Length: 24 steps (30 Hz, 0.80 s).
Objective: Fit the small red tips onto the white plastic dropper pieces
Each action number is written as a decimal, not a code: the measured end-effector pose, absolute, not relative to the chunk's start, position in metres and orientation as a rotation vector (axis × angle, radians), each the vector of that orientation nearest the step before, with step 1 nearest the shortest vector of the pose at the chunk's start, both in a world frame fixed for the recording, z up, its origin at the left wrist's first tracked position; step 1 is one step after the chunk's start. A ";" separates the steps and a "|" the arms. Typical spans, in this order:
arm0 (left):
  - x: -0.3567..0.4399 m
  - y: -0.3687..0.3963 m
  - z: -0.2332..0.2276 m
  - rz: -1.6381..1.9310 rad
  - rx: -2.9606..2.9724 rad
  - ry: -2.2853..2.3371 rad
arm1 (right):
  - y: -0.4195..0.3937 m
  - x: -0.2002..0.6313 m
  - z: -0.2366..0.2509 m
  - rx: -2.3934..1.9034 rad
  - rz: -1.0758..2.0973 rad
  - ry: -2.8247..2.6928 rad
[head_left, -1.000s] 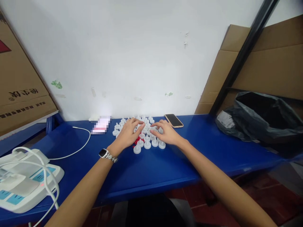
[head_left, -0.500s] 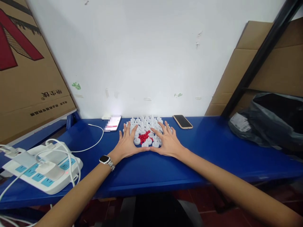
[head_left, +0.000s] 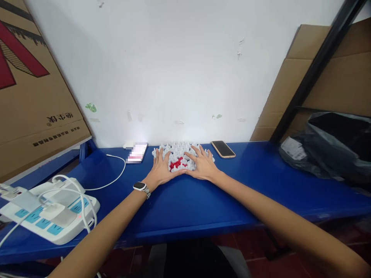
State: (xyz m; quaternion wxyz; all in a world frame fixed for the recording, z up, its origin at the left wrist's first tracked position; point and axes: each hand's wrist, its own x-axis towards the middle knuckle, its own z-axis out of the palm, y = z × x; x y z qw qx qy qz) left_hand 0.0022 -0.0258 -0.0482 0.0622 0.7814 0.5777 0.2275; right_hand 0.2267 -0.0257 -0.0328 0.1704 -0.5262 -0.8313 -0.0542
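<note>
A heap of small white plastic pieces (head_left: 176, 148), round with short stems, lies on the blue table against the wall. Near its front, small red pieces (head_left: 177, 164) show among the white ones. My left hand (head_left: 161, 170), with a watch on its wrist, lies along the heap's left and front edge, fingers spread. On the other side my right hand (head_left: 203, 165) is spread the same way, its fingertips over the white pieces. Both thumbs point inward and meet, or nearly meet, in front of the heap. Neither hand grips a piece.
A lit phone (head_left: 137, 152) lies left of the heap and a dark-screened phone (head_left: 223, 149) right. A white power strip (head_left: 60, 231) with plugs and cables occupies the table's left. Black plastic bags (head_left: 333, 150) sit far right; a printed cardboard box (head_left: 37, 100) leans at left.
Both hands have moved forward toward the wall, pushing the white and red pieces into a tighter heap. Less of the red pieces shows now. The camera view has shifted slightly.
</note>
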 end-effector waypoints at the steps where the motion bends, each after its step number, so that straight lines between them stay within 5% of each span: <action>1: 0.004 -0.024 -0.047 0.688 2.353 1.742 | -0.022 0.228 -0.033 -1.501 -0.149 -2.357; 24: 0.011 -0.006 -0.043 0.763 2.336 1.736 | -0.011 0.236 -0.030 -1.426 -0.221 -2.281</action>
